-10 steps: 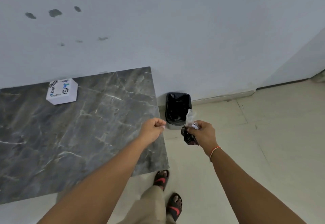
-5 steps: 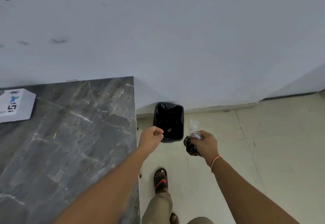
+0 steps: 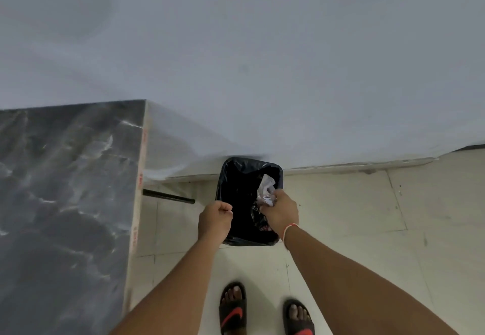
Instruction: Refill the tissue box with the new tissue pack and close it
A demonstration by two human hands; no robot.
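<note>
My right hand point(image 3: 281, 212) is shut on a crumpled clear plastic wrapper point(image 3: 266, 190) with some dark plastic bunched below it. That hand hangs over the open mouth of a small bin lined with a black bag point(image 3: 237, 192), which stands on the floor against the wall. My left hand point(image 3: 215, 220) is a closed fist with nothing in it, over the bin's near left rim. The tissue box is out of view.
A dark grey marble tabletop point(image 3: 65, 203) fills the left side, its right edge close to the bin. A black table leg point(image 3: 168, 196) shows under it. Pale floor tiles point(image 3: 354, 216) spread to the right. My two feet in black sandals point(image 3: 233, 307) stand below the bin.
I have stepped toward the bin, so it now sits right under my hands. The white tissue box on the table has slid out of view to the left. My right hand still grips the wrapper.
</note>
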